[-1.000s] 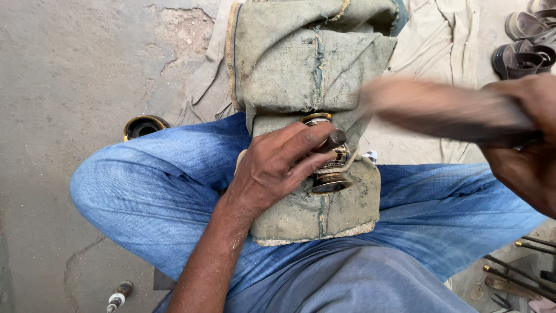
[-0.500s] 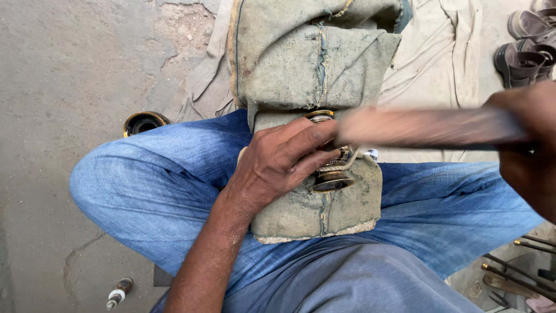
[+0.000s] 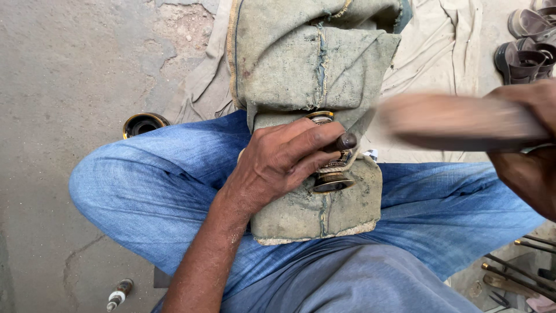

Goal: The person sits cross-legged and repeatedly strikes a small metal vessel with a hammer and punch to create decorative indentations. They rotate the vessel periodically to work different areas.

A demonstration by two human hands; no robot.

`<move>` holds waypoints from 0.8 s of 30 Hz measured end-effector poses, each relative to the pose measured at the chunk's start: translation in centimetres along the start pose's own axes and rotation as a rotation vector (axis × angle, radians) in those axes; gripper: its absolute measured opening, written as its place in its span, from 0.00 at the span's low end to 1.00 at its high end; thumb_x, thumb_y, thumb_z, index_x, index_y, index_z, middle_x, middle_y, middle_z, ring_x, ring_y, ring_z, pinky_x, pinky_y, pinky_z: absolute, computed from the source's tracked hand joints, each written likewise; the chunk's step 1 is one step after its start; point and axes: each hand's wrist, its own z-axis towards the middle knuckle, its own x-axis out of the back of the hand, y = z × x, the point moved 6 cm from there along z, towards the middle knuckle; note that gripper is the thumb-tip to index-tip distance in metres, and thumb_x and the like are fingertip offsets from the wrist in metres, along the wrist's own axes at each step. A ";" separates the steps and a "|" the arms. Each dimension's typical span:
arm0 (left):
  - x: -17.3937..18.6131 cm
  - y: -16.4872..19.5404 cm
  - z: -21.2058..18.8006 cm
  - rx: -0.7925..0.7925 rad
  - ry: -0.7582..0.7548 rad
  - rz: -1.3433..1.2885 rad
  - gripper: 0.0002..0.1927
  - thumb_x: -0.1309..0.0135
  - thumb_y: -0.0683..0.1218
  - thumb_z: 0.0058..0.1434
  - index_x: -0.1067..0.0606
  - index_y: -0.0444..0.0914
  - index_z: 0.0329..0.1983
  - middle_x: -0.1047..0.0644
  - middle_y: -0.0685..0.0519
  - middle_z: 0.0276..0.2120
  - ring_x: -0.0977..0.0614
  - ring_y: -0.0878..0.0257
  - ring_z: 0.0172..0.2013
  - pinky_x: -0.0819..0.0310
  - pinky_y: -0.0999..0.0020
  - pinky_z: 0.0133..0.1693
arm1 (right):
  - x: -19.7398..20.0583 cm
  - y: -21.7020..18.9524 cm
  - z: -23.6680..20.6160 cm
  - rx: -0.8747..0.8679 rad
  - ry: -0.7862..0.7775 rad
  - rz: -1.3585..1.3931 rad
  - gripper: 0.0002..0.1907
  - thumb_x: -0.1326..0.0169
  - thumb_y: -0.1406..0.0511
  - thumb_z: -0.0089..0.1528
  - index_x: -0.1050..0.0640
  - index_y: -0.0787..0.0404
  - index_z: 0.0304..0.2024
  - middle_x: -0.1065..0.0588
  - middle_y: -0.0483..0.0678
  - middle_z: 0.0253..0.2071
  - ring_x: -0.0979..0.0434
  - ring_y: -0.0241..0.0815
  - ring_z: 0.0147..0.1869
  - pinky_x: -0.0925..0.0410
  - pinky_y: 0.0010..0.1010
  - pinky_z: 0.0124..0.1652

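While the person is seated cross-legged in blue jeans (image 3: 145, 191) on a concrete floor (image 3: 63, 75), a small brass-coloured metal piece (image 3: 331, 174) is held by the left hand (image 3: 278, 162) against a folded pad of grey-green cloth (image 3: 313, 64). The piece is gripped between thumb and fingers; the fingers are wrapped closely around its upper part, so that only its flared lower rim and a section of ridged body are exposed. The piece is positioned near the middle of the view, on the lower fold of the cloth, which is laid over the lap and the crossed legs.

A wooden tool (image 3: 457, 122), blurred by motion, is clasped in the right hand (image 3: 530, 145) at the right edge. The hand is closed around one end of the tool, and the other end is directed toward the metal piece without contact being visible. The exact form of the tool cannot be determined because of the blur.

A round dark metal ring (image 3: 143, 123) is placed on the floor beside the left knee. A pale sheet (image 3: 446, 52) is spread beneath the cloth pad. Sandals (image 3: 527, 46) are located at the upper right, and several thin metal rods (image 3: 521, 272) are laid at the lower right
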 end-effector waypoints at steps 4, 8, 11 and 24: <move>-0.1 -0.2 0.0 0.009 -0.020 0.015 0.20 0.36 0.47 0.65 0.28 0.44 0.58 0.23 0.52 0.35 0.18 0.56 0.35 0.24 0.60 0.37 | 0.3 -0.6 -0.5 0.082 0.135 0.088 0.16 0.43 0.73 0.63 0.25 0.67 0.54 0.22 0.56 0.38 0.19 0.46 0.40 0.25 0.36 0.43; -0.2 -0.5 -0.5 -0.009 0.010 -0.004 0.21 0.36 0.46 0.66 0.28 0.45 0.60 0.22 0.53 0.38 0.18 0.57 0.37 0.23 0.61 0.38 | 0.1 -0.6 -1.4 0.154 0.222 0.127 0.16 0.40 0.72 0.62 0.24 0.66 0.53 0.23 0.55 0.37 0.20 0.47 0.39 0.27 0.35 0.42; -0.8 -0.7 -0.7 -0.006 0.062 -0.060 0.21 0.36 0.47 0.67 0.28 0.48 0.61 0.20 0.56 0.42 0.16 0.63 0.40 0.16 0.68 0.42 | -0.8 -0.1 -1.7 0.111 0.209 0.282 0.18 0.39 0.71 0.61 0.24 0.65 0.53 0.24 0.54 0.35 0.21 0.47 0.36 0.28 0.35 0.38; -1.6 -1.3 2.9 0.225 -0.173 -0.081 0.28 0.36 0.49 0.62 0.28 0.44 0.65 0.19 0.54 0.32 0.17 0.65 0.32 0.18 0.68 0.35 | -8.2 5.5 0.4 -0.085 0.127 0.881 0.10 0.39 0.74 0.66 0.29 0.69 0.42 0.29 0.55 0.27 0.24 0.47 0.28 0.27 0.38 0.31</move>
